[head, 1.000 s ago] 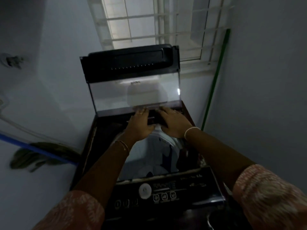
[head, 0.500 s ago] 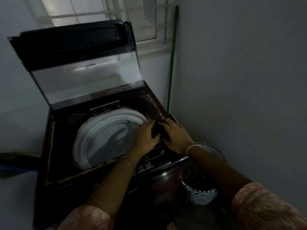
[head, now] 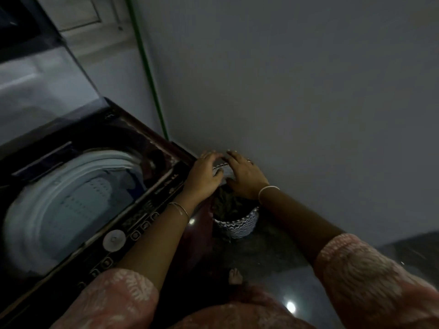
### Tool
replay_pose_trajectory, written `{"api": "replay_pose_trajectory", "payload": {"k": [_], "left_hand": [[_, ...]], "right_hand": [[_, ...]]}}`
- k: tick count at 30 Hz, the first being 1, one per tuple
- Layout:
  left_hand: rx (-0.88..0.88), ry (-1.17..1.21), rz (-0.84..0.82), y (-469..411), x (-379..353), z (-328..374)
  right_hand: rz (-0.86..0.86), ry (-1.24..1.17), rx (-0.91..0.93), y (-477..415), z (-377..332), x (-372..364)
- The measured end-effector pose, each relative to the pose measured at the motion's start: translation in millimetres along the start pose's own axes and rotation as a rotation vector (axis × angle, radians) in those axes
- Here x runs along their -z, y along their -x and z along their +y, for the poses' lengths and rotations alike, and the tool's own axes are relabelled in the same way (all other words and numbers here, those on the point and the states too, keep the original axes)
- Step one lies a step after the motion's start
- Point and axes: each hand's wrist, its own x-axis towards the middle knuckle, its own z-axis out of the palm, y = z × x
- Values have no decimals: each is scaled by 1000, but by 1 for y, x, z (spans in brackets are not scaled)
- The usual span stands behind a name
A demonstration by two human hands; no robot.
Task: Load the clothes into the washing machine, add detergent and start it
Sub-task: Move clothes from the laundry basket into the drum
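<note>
Both hands have moved off the washing machine (head: pixel 133 203) rim to the laundry basket (head: pixel 240 224) on the floor just right of it: next load being fetched. Left hand (head: pixel 204 179) and right hand (head: pixel 244 178) fingers spread, empty, over dark clothes (head: pixel 225 203). Basket upright, opening upward; machine lid raised.

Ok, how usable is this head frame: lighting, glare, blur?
Head view: very dim; washing machine drum smeared by motion blur; hands over the basket fairly sharp; small glare spots on the floor; wide-angle bending at the edges.
</note>
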Motion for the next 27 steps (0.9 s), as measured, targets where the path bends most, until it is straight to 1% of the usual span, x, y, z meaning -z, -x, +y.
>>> {"api": "replay_pose_trajectory", "payload": {"k": [5, 9, 13, 16, 18, 20, 22, 25, 27], "left_hand": [[7, 49, -103, -20, -39, 4], [98, 44, -131, -48, -74, -4], [334, 86, -138, -78, -117, -23], [574, 171, -148, -98, -148, -45], [763, 266, -162, -107, -170, -64], [902, 343, -146, -114, -193, -88], [995, 373, -165, -116, -218, -112], [1127, 398, -199, -118, -256, -152], [1155, 379, -245, -122, -280, -175]], "right_hand": [[-23, -65, -79, 0, 42, -8], [-24, -219, -168, -21, 81, -30], [-120, -374, -282, -45, 126, -65], [-180, -469, -343, -63, 161, -96], [-255, -496, -396, -73, 184, -117], [-322, -513, -442, -85, 202, -142], [-378, -532, -486, -96, 216, -169], [-497, -518, -493, -110, 231, -213], [-585, -478, -466, -121, 239, -242]]}}
